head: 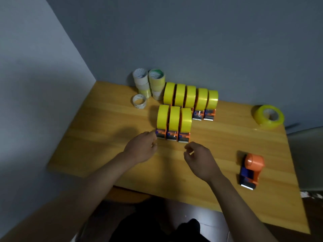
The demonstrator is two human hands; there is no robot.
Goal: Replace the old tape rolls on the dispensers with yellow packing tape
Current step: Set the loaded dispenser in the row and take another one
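A wooden bench (108, 130) sits tucked into a corner of grey-blue walls (192, 41), dim light, dark floor (206, 217) below its front edge.

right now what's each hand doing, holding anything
Left hand: holds nothing, fingers loosely curled, beside the front-row dispensers.
Right hand: holds nothing, fingers loosely curled above the table.

Both forearms are bare up to the bottom edge of the picture, with no sleeve visible on them. The left hand (141, 148) and the right hand (201, 161) wear no glove, ring or watch. Low between the arms, dark clothing (157, 226) shows, blurred.
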